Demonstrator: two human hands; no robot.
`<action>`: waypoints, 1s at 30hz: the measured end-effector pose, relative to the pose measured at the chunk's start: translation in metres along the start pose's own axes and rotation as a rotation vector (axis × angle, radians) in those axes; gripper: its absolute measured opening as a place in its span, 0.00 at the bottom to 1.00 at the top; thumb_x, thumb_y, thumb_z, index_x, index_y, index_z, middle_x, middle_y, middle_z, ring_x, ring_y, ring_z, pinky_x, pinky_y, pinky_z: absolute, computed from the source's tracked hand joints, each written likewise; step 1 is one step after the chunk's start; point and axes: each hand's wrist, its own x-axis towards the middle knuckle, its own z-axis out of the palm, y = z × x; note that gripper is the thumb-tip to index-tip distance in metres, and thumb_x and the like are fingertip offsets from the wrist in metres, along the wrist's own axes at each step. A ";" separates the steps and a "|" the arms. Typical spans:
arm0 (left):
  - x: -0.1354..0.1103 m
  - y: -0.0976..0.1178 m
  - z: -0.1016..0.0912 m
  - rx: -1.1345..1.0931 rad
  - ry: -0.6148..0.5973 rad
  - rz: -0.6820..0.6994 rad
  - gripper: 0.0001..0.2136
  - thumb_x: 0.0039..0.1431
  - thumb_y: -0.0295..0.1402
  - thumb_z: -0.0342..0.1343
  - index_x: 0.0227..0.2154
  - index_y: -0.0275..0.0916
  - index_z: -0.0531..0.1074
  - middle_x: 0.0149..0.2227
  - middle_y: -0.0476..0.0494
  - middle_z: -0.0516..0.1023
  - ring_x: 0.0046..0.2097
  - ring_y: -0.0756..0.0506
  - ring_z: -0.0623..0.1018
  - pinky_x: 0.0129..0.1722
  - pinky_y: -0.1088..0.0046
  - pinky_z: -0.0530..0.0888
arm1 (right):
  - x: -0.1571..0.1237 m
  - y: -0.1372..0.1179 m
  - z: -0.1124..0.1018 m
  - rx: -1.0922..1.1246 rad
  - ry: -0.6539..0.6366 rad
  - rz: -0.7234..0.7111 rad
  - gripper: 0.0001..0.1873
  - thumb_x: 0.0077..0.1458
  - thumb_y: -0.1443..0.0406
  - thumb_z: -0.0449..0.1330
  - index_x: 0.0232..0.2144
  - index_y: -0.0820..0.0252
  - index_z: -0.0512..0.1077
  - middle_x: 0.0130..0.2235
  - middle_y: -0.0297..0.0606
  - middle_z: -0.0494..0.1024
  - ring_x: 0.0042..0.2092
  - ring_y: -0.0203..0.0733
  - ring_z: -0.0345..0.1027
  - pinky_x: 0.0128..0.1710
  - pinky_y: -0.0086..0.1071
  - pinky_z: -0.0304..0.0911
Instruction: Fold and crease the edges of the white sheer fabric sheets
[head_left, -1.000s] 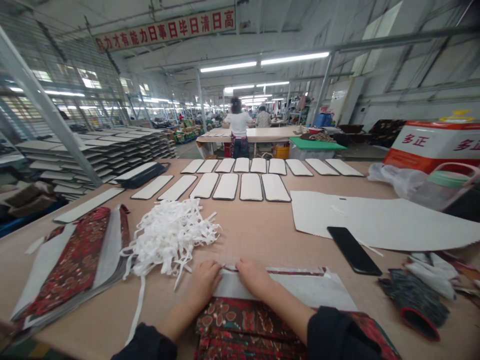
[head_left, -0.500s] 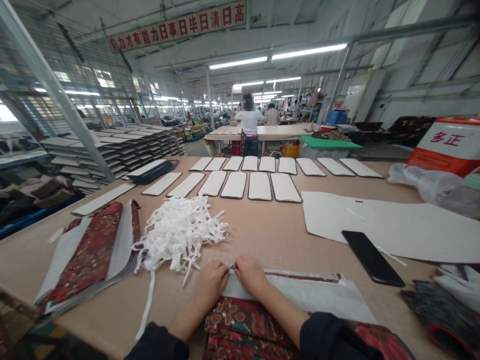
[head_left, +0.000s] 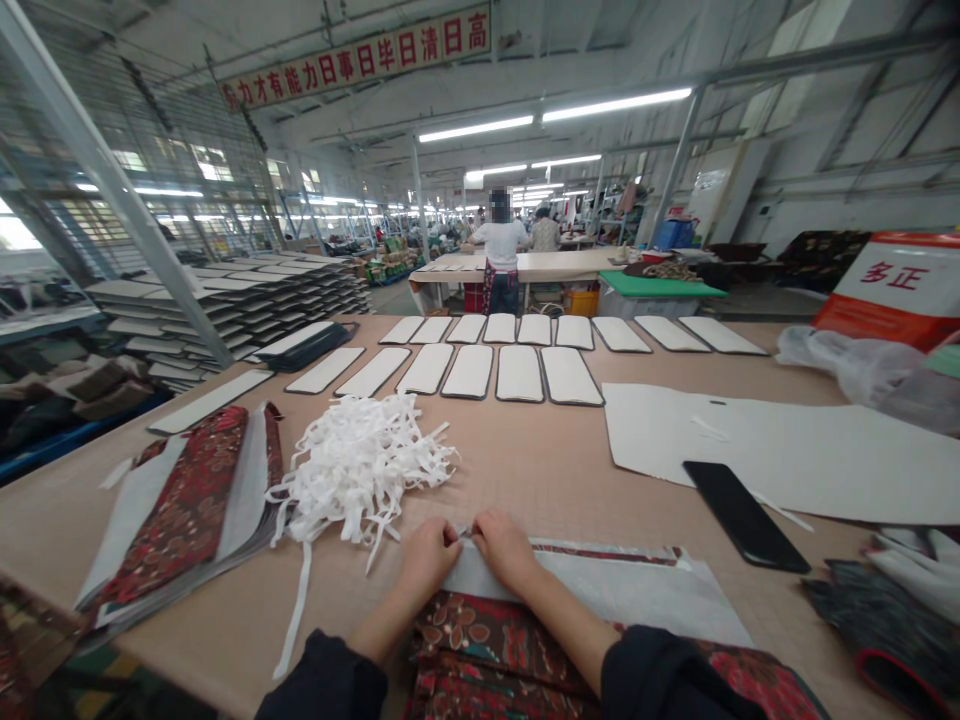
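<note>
Across the tan worktable (head_left: 525, 480), our left hand (head_left: 427, 560) and right hand (head_left: 504, 548) pinched close together on the near edge of a white-backed patterned fabric panel (head_left: 607, 585) beneath them, a close grip that helped keep that edge straight, with white strips (head_left: 360, 470) just ahead of the left hand.

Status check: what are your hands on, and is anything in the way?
Left hand, right hand on top edge of white sheet. Red floral fabric below it. White strap tangle beside left hand.

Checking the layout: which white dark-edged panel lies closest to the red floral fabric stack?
The long narrow white panel at far left; the wider panels lie further right in rows.
</note>
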 end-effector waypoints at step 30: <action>-0.005 0.001 0.009 -0.217 0.175 0.212 0.06 0.52 0.28 0.47 0.31 0.38 0.68 0.31 0.47 0.73 0.35 0.47 0.72 0.38 0.70 0.67 | -0.007 0.016 -0.007 0.095 -0.021 -0.048 0.12 0.49 0.74 0.49 0.35 0.61 0.68 0.40 0.39 0.70 0.45 0.39 0.60 0.45 0.29 0.54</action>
